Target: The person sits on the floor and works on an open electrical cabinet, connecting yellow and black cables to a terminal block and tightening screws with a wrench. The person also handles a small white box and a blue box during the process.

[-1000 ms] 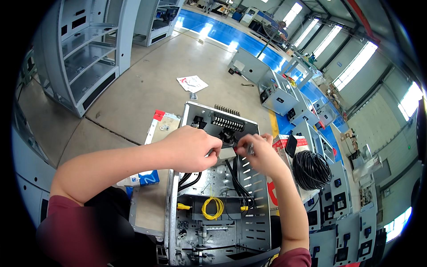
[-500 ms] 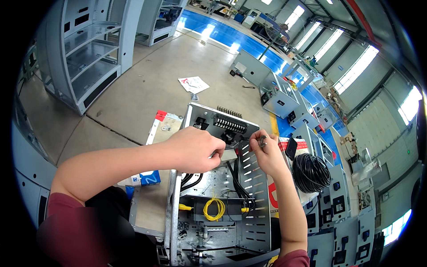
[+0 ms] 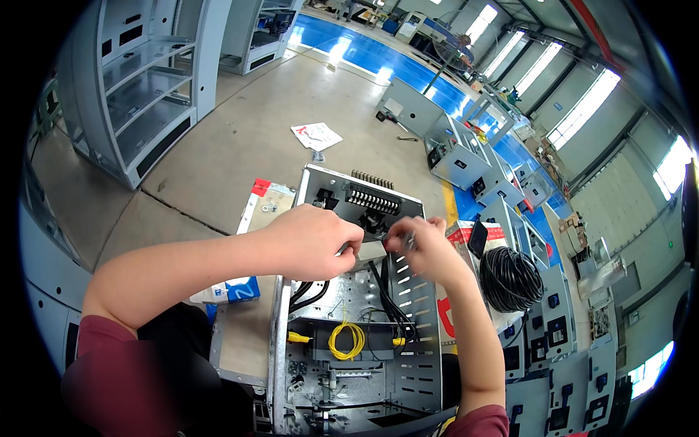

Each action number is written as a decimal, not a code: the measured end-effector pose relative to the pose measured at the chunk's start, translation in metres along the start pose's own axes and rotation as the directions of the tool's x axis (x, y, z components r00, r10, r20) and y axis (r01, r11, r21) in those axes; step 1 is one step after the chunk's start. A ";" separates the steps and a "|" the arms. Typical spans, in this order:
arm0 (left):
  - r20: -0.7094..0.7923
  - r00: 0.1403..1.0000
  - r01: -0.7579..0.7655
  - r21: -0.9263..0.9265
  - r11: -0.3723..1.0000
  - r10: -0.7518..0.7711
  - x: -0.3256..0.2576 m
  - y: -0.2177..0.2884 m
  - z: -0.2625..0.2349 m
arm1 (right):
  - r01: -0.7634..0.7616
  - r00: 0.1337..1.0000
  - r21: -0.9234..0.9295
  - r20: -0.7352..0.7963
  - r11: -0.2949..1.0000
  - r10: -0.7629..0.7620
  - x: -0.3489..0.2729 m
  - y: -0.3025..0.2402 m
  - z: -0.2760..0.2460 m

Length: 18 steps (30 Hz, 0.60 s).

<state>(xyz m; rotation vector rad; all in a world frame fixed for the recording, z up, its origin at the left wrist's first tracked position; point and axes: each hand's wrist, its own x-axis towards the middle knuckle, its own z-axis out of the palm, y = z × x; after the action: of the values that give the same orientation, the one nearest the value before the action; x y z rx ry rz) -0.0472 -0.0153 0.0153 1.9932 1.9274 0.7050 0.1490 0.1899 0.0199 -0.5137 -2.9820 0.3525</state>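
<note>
An open metal electrical enclosure (image 3: 284, 379) stands in front of me, with a slotted side wall on its right. My left hand (image 3: 317, 242) is curled closed over its far part; a bit of dark metal shows at the fingers, its kind hidden. My right hand (image 3: 426, 251), smeared by motion, is bent over the slotted wall's far end with a small grey metal piece in its fingers. Just beyond both hands, a black terminal strip (image 3: 373, 198) is fixed on the end panel. Black cables (image 3: 393, 306) and a yellow wire coil (image 3: 346, 341) lie inside, nearer me.
A large coil of black cable (image 3: 511, 280) and a phone (image 3: 478, 239) rest on a box at the right. At the left are a blue-and-white package (image 3: 243, 289) and a tall shelved cabinet (image 3: 149, 95). A paper sheet (image 3: 316, 136) lies on the floor; more enclosures line the right.
My right hand has moved left, toward my left hand, and its fingers have turned. My left hand stays nearly in place, shifted slightly left with the whole view.
</note>
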 end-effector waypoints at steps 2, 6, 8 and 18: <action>0.007 1.000 0.007 0.006 1.000 -0.007 0.000 0.001 -0.001 | 0.092 0.994 -0.212 0.074 0.973 -0.078 -0.014 -0.013 0.001; 0.009 1.000 0.005 0.017 1.000 -0.005 0.001 0.002 0.001 | 0.112 0.988 -0.263 0.129 0.958 -0.081 -0.021 -0.023 -0.005; 0.019 1.000 0.011 0.030 0.999 -0.012 0.002 0.004 0.001 | 0.116 0.992 -0.092 0.060 0.989 -0.111 -0.028 -0.018 -0.007; -0.030 0.845 -0.368 0.691 0.622 0.534 0.060 0.037 0.048 | 0.383 0.817 0.739 -0.551 0.554 0.170 -0.055 0.049 -0.024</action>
<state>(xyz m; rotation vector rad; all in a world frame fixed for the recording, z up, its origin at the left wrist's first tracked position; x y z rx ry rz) 0.0090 0.0480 0.0030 3.0559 1.9895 0.3714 0.2189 0.2210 0.0280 -0.2242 -1.8958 1.2569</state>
